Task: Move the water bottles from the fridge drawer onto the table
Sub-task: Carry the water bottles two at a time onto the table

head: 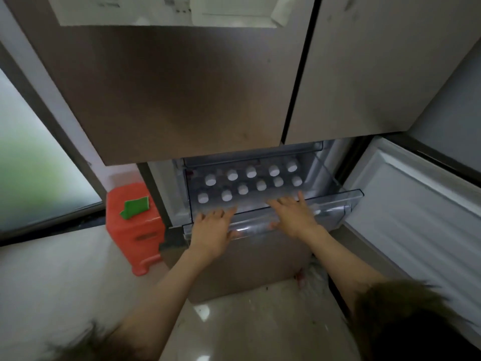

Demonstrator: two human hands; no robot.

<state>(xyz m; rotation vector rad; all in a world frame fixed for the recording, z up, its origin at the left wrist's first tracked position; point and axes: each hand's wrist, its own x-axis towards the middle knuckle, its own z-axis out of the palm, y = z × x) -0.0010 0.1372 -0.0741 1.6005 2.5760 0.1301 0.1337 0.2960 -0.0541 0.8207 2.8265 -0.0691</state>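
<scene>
A clear plastic fridge drawer (335,208) stands pulled out below the closed upper fridge doors. Inside it stand several water bottles (251,171) in two rows, seen from above as white caps. My left hand (212,227) lies on the drawer's front rim at the left, fingers spread and pointing into the drawer, thumb under the rim. On the same rim to the right rests my right hand (292,214), fingers spread just in front of the nearest bottles. Neither hand holds a bottle. No table is in view.
The lower fridge door (416,204) hangs open at the right. An orange plastic stool (135,230) with a green piece on top stands left of the fridge, by a frosted window (39,162). Pale tiled floor (234,321) lies in front of the fridge.
</scene>
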